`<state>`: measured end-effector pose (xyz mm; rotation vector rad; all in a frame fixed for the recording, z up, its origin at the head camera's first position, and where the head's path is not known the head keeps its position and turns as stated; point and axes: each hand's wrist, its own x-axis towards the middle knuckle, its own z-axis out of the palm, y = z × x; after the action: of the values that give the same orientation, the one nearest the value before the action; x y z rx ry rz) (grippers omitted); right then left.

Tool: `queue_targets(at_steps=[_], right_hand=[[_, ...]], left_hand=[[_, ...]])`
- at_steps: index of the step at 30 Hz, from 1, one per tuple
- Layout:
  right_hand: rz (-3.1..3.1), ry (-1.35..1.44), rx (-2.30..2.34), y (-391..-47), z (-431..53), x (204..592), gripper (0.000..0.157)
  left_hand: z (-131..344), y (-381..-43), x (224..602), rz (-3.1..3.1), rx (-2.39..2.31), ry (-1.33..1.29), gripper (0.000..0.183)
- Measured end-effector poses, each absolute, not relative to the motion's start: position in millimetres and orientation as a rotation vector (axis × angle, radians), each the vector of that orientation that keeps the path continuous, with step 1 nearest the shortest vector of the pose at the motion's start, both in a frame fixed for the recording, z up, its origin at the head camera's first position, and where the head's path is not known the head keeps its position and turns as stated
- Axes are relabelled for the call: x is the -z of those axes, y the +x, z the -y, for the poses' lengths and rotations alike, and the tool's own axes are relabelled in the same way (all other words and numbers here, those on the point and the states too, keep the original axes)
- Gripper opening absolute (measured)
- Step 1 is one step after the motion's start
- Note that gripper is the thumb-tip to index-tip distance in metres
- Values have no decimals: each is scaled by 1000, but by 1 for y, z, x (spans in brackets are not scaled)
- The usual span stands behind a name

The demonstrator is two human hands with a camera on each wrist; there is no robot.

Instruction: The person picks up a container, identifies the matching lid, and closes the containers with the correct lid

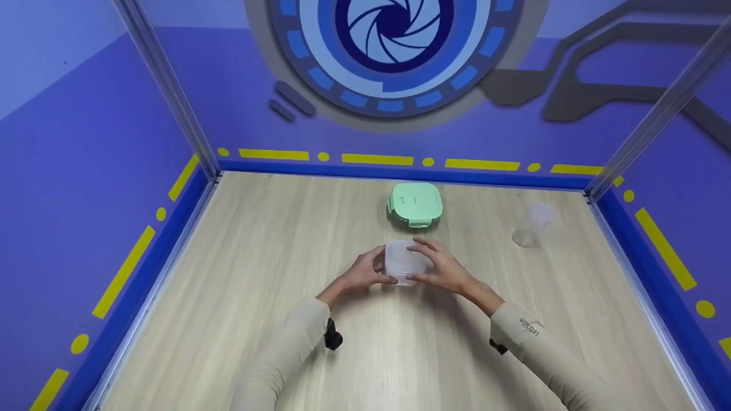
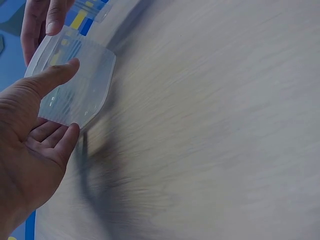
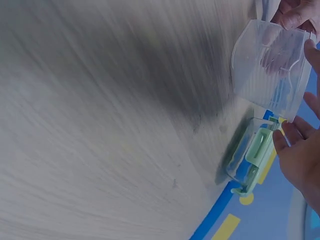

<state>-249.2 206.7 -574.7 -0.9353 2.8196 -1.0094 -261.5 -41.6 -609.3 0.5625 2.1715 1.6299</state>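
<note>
A translucent plastic food container [image 1: 400,260] with a whitish lid is held between both hands over the middle of the table. On its left side, my left hand [image 1: 364,269] grips it, thumb along the near wall and fingers beneath and behind. My right hand [image 1: 445,271] spans the opposite side, its thumb at the near edge and its fingertips at the far edge of the lid. The right wrist view shows the container's ribbed, see-through wall [image 3: 270,70] and its rim side by the right fingers. In the left wrist view the container's base sits close over the tabletop.
Behind the hands stands a glass box with a green clip lid [image 1: 417,202]. A clear vessel with a whitish top [image 1: 541,214] stands at the right. The wooden table [image 1: 274,228] is bounded by blue panels [image 1: 320,131] at the back and both sides.
</note>
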Motion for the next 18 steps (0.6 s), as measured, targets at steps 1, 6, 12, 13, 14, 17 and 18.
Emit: queue_targets(at_steps=[1,6,12,13,14,17,18], right_hand=[[-2820,-939,999,-249,-206,574,64],[-2820,-926,954,-248,-205,572,66],[-2809,-861,969,-249,-203,567,78],[-2808,-845,977,-250,-202,566,80],[-2805,-829,987,-251,-201,565,83],[-2787,-782,1017,-255,-200,562,87],[-2779,-777,1033,-256,-200,561,88]], left_hand=[[42,-261,609,-2170,-1631,565,86],[42,-261,610,-2167,-1627,586,85],[41,-260,612,-2171,-1622,578,87],[41,-260,612,-2168,-1627,575,87],[41,-260,612,-2162,-1633,572,88],[41,-260,611,-2162,-1653,555,88],[41,-260,610,-2159,-1665,551,88]])
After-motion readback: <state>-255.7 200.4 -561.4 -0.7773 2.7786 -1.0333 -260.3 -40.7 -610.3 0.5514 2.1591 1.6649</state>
